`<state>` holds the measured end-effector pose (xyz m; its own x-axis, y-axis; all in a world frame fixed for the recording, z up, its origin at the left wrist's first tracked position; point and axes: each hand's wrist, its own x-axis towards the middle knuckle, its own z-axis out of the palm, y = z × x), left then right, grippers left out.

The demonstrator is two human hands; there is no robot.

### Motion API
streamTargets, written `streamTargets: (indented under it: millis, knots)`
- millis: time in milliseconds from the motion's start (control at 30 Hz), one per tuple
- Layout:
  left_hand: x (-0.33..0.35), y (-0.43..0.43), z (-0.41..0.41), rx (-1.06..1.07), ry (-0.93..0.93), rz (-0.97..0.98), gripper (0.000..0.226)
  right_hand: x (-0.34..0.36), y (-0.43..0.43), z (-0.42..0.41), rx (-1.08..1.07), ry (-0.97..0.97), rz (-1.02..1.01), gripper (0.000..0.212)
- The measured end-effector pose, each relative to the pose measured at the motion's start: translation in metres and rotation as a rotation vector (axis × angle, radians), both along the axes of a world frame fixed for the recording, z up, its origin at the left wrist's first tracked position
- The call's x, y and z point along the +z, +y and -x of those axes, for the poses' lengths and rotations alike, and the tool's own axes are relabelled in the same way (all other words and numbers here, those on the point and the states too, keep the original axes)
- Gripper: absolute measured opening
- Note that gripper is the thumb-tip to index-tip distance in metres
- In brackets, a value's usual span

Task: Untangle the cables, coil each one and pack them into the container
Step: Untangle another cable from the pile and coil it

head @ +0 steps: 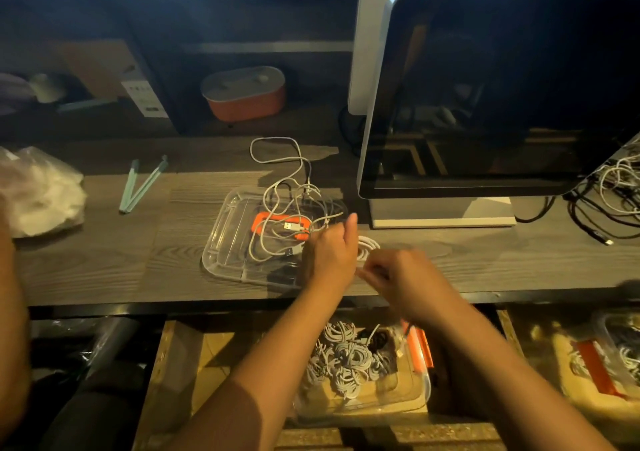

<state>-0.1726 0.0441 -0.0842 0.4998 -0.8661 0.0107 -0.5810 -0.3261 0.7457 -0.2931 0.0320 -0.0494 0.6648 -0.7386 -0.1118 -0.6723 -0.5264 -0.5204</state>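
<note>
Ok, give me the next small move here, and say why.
Probably wind one more loop: the left hand holds a small white coil beside the clear tray, and loose cable lies tangled in the tray and across the desk. The right hand, blurred, seems to be at the coil's free end; I can't tell its grip.

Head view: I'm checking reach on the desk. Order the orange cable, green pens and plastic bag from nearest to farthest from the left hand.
1. Orange cable, in the tray just left of the left hand.
2. Green pens, farther left on the desk.
3. Plastic bag, at the far left edge.
</note>
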Motion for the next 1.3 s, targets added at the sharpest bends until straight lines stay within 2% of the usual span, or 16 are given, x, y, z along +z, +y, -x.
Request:
streamTargets:
  millis: [133, 300, 533, 667, 800, 900, 967, 1033, 1100, 1167, 1300]
  knots:
    - [0.008, 0.007, 0.006, -0.232, -0.010, -0.073, 0.051, 0.026, -0.024, 0.012, 0.069, 0.072, -0.080, 0.008]
    - [0.021, 0.013, 0.012, -0.313, 0.088, -0.040, 0.051, 0.041, -0.034, 0.026, -0.016, -0.268, -0.604, 0.009]
    - [0.032, 0.017, 0.023, -0.439, 0.342, -0.096, 0.051, 0.032, -0.051, 0.044, 0.027, -0.515, -0.841, 0.009]
    - [0.033, 0.018, 0.024, -0.389, 0.525, -0.002, 0.057, 0.017, -0.048, 0.044, -0.159, -0.778, -1.032, 0.021]
    - [0.028, 0.011, 0.025, -0.143, 0.738, 0.004, 0.051, -0.002, -0.026, 0.027, -0.423, -0.911, -1.072, 0.016]
    - [0.020, 0.006, 0.024, 0.026, 0.855, 0.014, 0.049, -0.017, -0.004, 0.015, -0.552, -1.036, -1.115, 0.015]
    - [0.014, 0.006, 0.026, 0.127, 0.911, -0.001, 0.049, -0.023, 0.009, 0.010, -0.607, -1.080, -1.071, 0.011]
    - [0.011, 0.008, 0.028, 0.206, 1.037, -0.029, 0.048, -0.025, 0.017, 0.007, -0.604, -1.067, -0.968, 0.005]
    - [0.012, 0.009, 0.030, 0.262, 1.255, -0.096, 0.048, -0.022, 0.022, 0.005, -0.586, -1.039, -0.879, 0.002]
    - [0.015, 0.009, 0.030, 0.289, 1.453, -0.173, 0.053, -0.018, 0.022, 0.007, -0.571, -1.022, -0.838, 0.010]
    - [0.018, 0.008, 0.025, 0.222, 1.590, -0.226, 0.058, -0.016, 0.016, 0.018, -0.494, -1.087, -0.919, 0.017]
